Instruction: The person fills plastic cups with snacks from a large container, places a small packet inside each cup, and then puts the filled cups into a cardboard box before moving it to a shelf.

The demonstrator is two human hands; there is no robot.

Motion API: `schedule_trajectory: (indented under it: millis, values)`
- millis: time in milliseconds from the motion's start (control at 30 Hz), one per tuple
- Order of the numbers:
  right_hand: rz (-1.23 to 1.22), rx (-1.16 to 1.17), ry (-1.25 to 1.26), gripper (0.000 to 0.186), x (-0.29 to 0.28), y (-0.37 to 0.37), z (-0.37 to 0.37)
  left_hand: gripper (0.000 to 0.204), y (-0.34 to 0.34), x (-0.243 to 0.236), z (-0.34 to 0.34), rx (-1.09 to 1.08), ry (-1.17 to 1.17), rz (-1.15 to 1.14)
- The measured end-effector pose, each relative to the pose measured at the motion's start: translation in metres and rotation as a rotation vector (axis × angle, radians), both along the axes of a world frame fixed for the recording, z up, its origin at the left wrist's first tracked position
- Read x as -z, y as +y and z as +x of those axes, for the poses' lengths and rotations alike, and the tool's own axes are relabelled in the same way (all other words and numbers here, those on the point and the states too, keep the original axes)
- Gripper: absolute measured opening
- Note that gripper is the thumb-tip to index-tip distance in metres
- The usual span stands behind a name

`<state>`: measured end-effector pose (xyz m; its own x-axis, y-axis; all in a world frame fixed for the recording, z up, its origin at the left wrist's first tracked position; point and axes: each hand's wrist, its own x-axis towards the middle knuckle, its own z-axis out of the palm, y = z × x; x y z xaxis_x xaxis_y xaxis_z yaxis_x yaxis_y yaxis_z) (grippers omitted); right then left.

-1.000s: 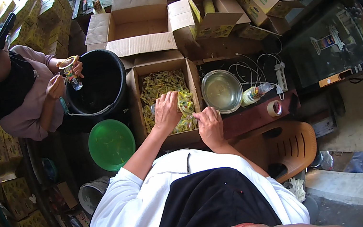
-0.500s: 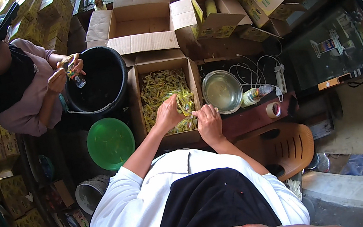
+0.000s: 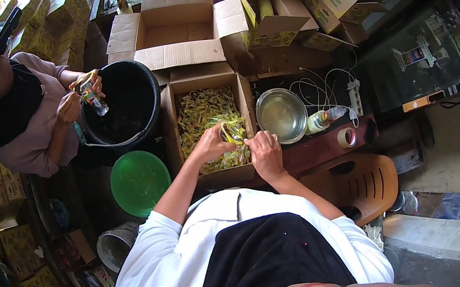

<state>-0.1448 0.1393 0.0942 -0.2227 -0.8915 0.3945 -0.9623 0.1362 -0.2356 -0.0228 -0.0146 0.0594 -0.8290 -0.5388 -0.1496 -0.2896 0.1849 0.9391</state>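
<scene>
The fingers [image 3: 221, 128] of the left hand [image 3: 210, 144] are closed on one packet [image 3: 233, 131], a glossy, see-through thing with bright yellow and green on it, creased and catching the light; its exact form is too small to make out. The right hand [image 3: 267, 152] is curled with its fingertips at the packet's right edge, though I cannot tell whether they pinch it. The packet is over the near right part of one open carton [image 3: 247, 103], which holds a bed of small yellow-green pieces [image 3: 203, 106], too many to count. Just right of the carton is one metal bowl [image 3: 261, 116] with a pale, shiny inside, then one clear bottle [image 3: 326, 118] with a light label, and one roll of tape [image 3: 347, 137] on the dark red bench [image 3: 317, 151]. To the left are one green basin [image 3: 140, 184] with a few tiny flecks in it, and one large black bucket [image 3: 156, 98], dark inside. Beside that bucket one co-worker [image 3: 40, 134] holds a clear, yellow-edged container [image 3: 95, 99] in two hands. Behind stand two more open cartons: the wide one [image 3: 177, 55] shows its bare brown base, the other [image 3: 278, 30] contains one upright yellowish cylinder [image 3: 266, 8].
</scene>
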Motion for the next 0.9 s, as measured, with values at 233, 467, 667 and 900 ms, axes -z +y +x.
schedule_trajectory:
  millis: [233,467,667,900]
  values:
    - [0.028,0.075,-0.422,0.011,0.017,-0.007,-0.010,0.040,-0.014,0.020,0.005,0.147,0.040,0.043]
    - [0.051,0.083,-0.452,0.007,0.006,-0.004,-0.009,0.049,-0.002,0.040,0.002,-0.117,0.108,-0.606]
    - [0.017,-0.012,0.046,0.007,0.014,0.000,0.007,0.053,-0.007,0.024,0.010,0.038,0.007,-0.044]
    - [0.041,0.021,-0.142,0.004,0.017,-0.006,0.010,0.042,-0.013,0.037,0.018,0.116,0.071,0.293]
